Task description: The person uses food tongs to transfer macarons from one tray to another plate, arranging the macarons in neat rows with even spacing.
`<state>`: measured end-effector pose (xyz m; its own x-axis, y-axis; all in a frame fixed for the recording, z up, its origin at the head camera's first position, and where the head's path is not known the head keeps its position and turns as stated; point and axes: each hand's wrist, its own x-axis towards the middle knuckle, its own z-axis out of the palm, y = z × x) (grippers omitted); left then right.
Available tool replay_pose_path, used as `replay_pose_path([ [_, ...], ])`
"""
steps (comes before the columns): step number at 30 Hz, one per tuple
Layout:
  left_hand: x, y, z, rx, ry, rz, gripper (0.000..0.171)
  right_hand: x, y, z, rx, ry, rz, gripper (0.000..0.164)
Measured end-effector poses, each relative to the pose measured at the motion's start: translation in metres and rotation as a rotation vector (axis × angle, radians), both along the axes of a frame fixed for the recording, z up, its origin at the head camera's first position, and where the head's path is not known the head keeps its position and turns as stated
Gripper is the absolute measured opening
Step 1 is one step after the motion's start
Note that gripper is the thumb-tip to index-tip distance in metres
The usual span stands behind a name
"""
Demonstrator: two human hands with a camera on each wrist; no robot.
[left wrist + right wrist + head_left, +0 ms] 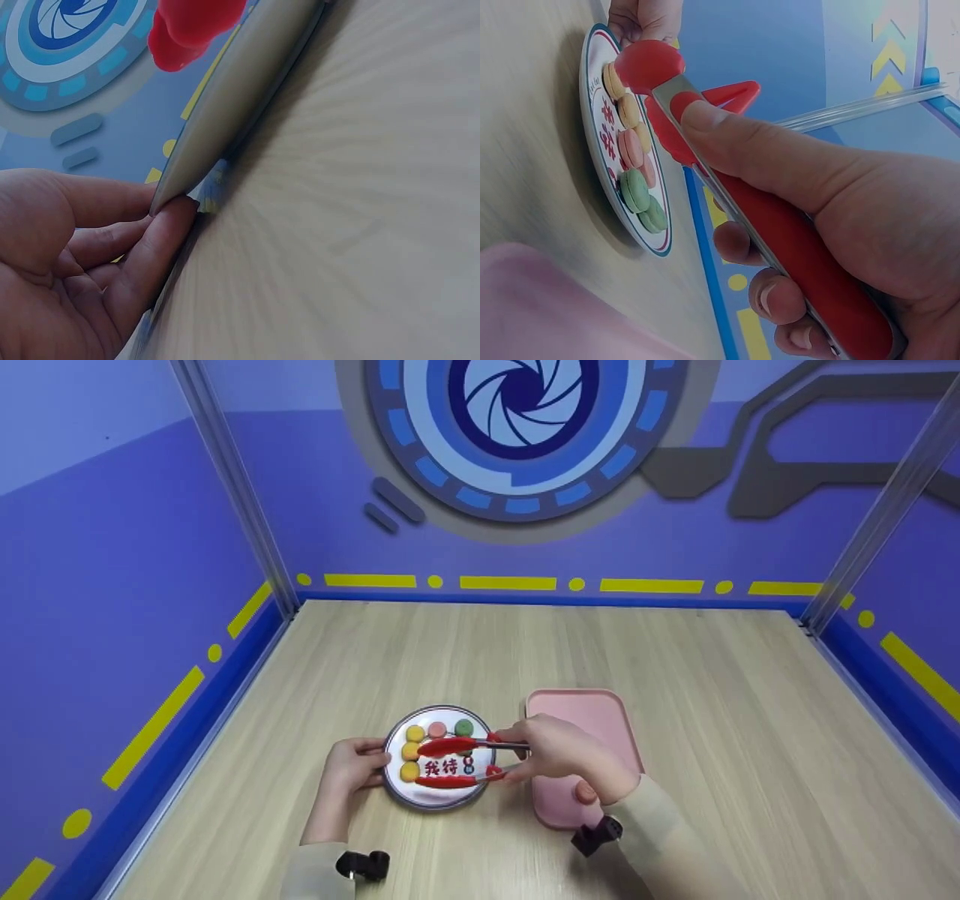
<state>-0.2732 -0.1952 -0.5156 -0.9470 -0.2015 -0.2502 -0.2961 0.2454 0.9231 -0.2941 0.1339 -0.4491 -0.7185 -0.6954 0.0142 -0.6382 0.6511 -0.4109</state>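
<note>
A round white plate [429, 802] with a dark rim and red writing carries macarons: yellow ones [409, 772] down its left side, pink ones [630, 148] and green ones [634, 190]. My left hand [351, 769] pinches the plate's left edge between thumb and fingers; the left wrist view shows that edge raised off the table. In my right hand [553, 746] are tongs [780, 255] with red grips and red tips. Over the plate, the tong tips [448, 747] stand apart, with no macaron seen between them. They hide part of the macarons behind.
A pink tray [581, 705] lies right of the plate, partly under my right hand and forearm. One orange-pink macaron [586, 791] sits on its near part. Blue-purple walls [480, 555] enclose the wooden table [375, 660] at the back and sides.
</note>
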Motion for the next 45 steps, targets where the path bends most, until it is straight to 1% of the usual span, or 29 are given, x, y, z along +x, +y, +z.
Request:
replay_pose_path([
  [5, 0.000, 0.000, 0.000, 0.006, -0.002, 0.002, 0.038, 0.003, 0.008, 0.002, -0.027, -0.004, 0.015, 0.059],
  [10, 0.001, 0.001, 0.000, -0.005, -0.008, 0.012, 0.037, 0.004, 0.015, 0.003, -0.041, -0.022, 0.010, 0.054],
  [15, 0.000, 0.001, 0.001, -0.011, -0.008, 0.018, 0.037, 0.006, 0.023, 0.005, -0.030, -0.010, -0.010, 0.054],
  [20, 0.000, 0.001, 0.000, -0.022, -0.010, 0.019, 0.037, 0.007, 0.031, 0.006, -0.014, 0.012, -0.009, 0.053],
  [26, 0.001, 0.001, 0.001, -0.028, -0.015, 0.015, 0.037, 0.011, 0.038, 0.007, 0.003, 0.009, -0.024, 0.050],
  [30, 0.001, 0.001, 0.001, -0.029, -0.018, 0.012, 0.037, 0.013, 0.043, 0.008, -0.008, 0.012, -0.034, 0.047],
  [34, 0.001, 0.001, 0.001, -0.025, -0.013, 0.011, 0.038, 0.014, 0.050, 0.008, -0.010, 0.009, -0.052, 0.049],
  [40, 0.001, 0.001, 0.000, -0.014, -0.010, 0.018, 0.038, 0.017, 0.064, 0.010, -0.010, -0.024, -0.083, 0.058],
  [45, 0.001, 0.000, 0.000, -0.020, -0.006, 0.019, 0.039, 0.020, 0.073, 0.011, -0.025, -0.057, -0.099, 0.059],
])
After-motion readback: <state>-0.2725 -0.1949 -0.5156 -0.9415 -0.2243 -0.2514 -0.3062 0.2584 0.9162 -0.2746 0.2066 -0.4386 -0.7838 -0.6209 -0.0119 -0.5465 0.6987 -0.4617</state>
